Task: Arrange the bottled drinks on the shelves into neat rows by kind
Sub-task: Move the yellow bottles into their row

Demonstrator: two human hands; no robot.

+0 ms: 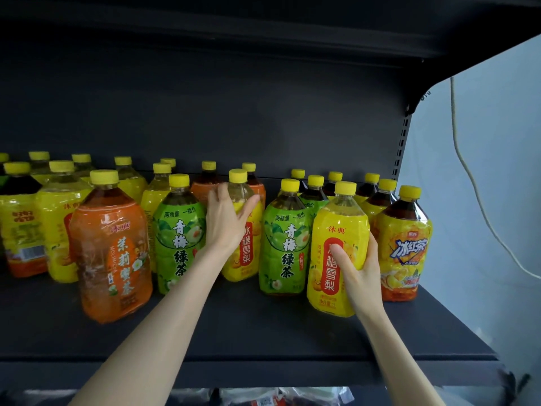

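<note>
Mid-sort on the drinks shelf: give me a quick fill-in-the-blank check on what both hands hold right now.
The plastic bottle that the right hand grips has a label coloured ___. The left hand holds a matching bottle farther back, standing between two bottles with ___ labels. The orange-labelled bottle at the front left of the dark shelf is touched by ___ hand.
Missing words: yellow; green; neither.

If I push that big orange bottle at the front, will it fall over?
Probably not, if pushed low: the orange bottle stands on a broad base and would likely slide along the shelf. It looks filled to the shoulder, so likely heavy. A shove near the yellow cap might tip it, and its shiny wrap may feel slippery.
</note>
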